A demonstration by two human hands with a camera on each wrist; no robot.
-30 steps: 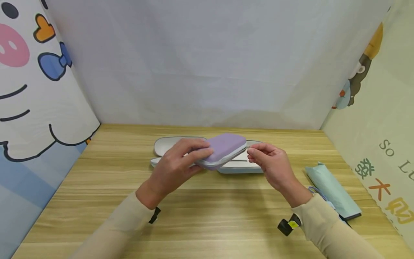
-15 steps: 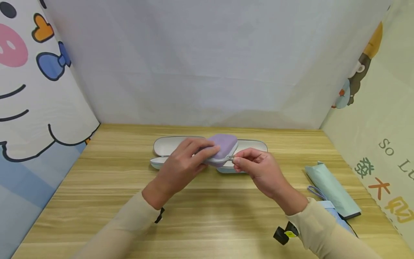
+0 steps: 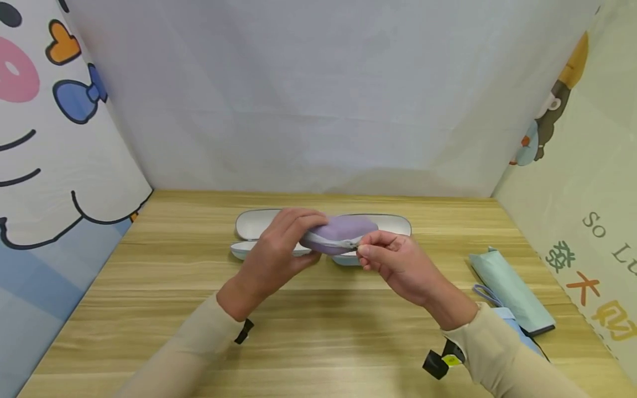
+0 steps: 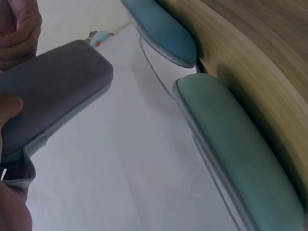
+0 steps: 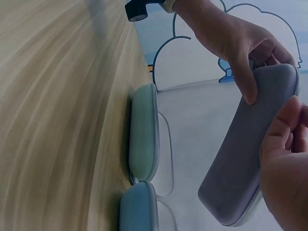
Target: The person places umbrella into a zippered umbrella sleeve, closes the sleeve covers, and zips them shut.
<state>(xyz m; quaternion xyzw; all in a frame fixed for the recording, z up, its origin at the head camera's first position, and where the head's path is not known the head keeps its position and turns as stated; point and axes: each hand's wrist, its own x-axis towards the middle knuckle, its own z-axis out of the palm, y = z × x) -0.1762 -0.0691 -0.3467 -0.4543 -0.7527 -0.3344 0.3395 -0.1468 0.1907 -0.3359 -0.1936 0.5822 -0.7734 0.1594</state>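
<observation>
One purple case (image 3: 348, 226) is gripped above the table (image 3: 308, 342) by the curled fingers of the left hand (image 3: 278, 251); its zipper pull (image 3: 353, 245) is pinched by the right hand (image 3: 400, 265). Behind it, two open cases, one green (image 3: 255, 224) and one blue (image 3: 395, 222), are seen; one mint pouch (image 3: 515, 293) and one blue pouch (image 3: 506, 314) are placed at right.

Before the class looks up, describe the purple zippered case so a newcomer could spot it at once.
On the wood-grain table, near the white backdrop, sit a white-lined green case and a white-lined blue case, both open. In front of them, the person's left hand grips the rounded purple case. Unlike both, it is purple and held aloft.
</observation>
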